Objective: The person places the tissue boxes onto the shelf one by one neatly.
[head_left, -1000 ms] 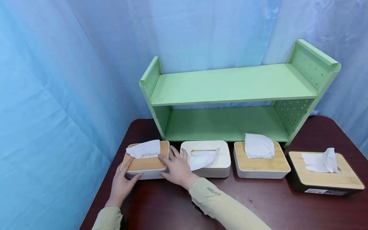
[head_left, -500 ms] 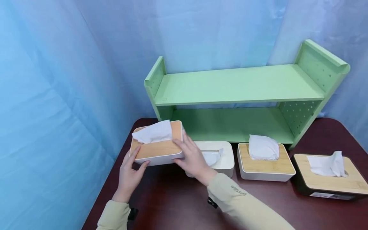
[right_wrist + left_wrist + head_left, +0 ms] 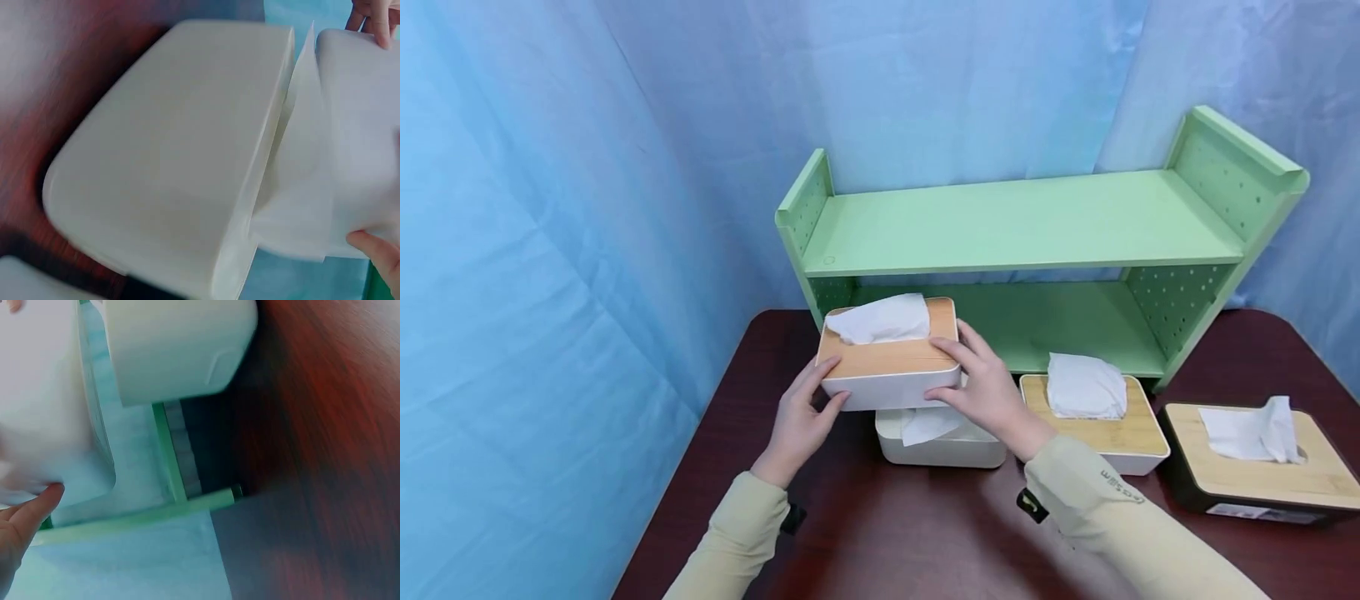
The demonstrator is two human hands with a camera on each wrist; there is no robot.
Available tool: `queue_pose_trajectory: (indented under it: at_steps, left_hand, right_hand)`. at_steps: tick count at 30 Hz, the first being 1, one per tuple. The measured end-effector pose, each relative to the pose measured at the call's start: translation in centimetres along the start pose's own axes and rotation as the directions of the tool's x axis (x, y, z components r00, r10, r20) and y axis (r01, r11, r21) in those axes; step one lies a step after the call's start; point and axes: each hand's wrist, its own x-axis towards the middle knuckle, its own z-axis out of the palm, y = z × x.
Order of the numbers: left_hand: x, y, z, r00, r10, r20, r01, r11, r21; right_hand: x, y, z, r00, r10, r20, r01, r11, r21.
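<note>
A white tissue box [image 3: 887,390] with an orange-toned wooden lid and a tissue sticking out is held in the air between both hands. At its left end, my left hand [image 3: 797,425] grips it, thumb on the front wall and fingers at the lid's edge. My right hand [image 3: 992,396] grips the right end in a similar way. Beneath and behind it stands an all-white tissue box [image 3: 943,452], partly covered; its tissue [image 3: 300,162] rises close to the held box in the right wrist view. The held box's underside is blurred in the left wrist view.
A green two-tier shelf [image 3: 1022,221] stands at the back of the dark red table [image 3: 880,533]. To the right are a white tissue box with a bamboo lid [image 3: 1075,429] and a dark one with a pale wooden lid [image 3: 1262,479]. Blue curtains [image 3: 550,250] hang around.
Both hands have lifted the wooden-lidded tissue box off the left of the table and carried it up and to the right, over the all-white box. The other boxes have stayed put.
</note>
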Motion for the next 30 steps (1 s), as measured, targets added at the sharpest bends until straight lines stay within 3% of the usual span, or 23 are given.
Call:
queue_pose_trajectory:
  at_steps: [7,12,22,30]
  left_hand:
    - [2.4,-0.5,2.3,0.999,-0.018,0.048,0.019,1.000,-0.006]
    - [3.8,-1.0,3.4,0.997,-0.027,0.066,0.028,0.999,-0.018]
    - [5.9,-1.8,4.4,0.999,-0.003,0.052,0.001,0.999,0.042]
    - [6.9,-2.0,4.8,1.000,-0.012,0.025,0.010,0.994,0.105]
  right_hand:
    - [0.7,2.3,-1.0,0.985,0.147,0.087,-0.146,0.989,-0.023]
    - [1.4,3.6,-1.3,0.970,0.207,0.124,-0.201,0.978,-0.055]
    - [3.2,5.1,-1.3,0.940,0.294,0.173,-0.280,0.955,-0.102]
    - [4.5,5.7,-1.2,0.928,0.306,0.214,-0.283,0.950,-0.129]
